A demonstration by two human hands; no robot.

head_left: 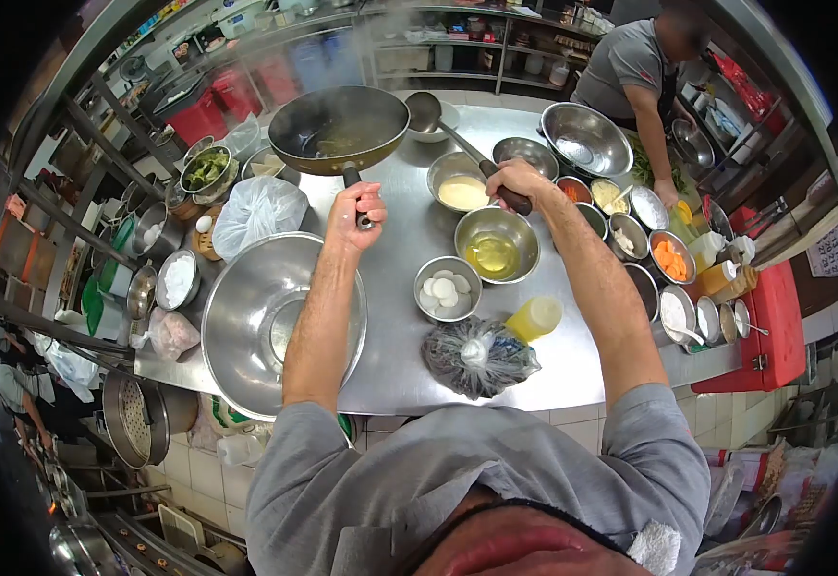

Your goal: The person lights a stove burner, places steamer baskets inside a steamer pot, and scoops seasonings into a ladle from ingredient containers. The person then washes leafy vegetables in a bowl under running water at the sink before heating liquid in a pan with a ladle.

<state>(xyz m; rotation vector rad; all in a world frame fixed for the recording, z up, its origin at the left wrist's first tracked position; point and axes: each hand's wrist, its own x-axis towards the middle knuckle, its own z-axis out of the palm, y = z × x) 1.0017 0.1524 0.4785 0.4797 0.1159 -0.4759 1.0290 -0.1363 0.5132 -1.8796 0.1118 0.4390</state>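
Note:
My left hand point(355, 217) is wrapped round the handle of a dark frying pan point(338, 125), which is held up over the far side of the table with steam above it and a little oily liquid inside. In my right hand point(519, 184) is the dark grip of a long-handled ladle point(425, 112). Its bowl is beside the pan's right rim, over a white bowl point(435, 132). Below the right hand sit a steel bowl of yellow liquid point(497, 252) and a steel bowl of pale yellow mixture point(463, 192). Nearer me is a bowl of white round slices point(445, 288).
A large steel basin point(236, 326) stands under my left forearm, beside a plastic bag point(261, 213). A tied dark bag point(476, 357) and a yellow bottle point(534, 318) lie near the front edge. Ingredient bowls, including carrots point(669, 259), crowd the right. A co-worker point(630, 77) stands back right.

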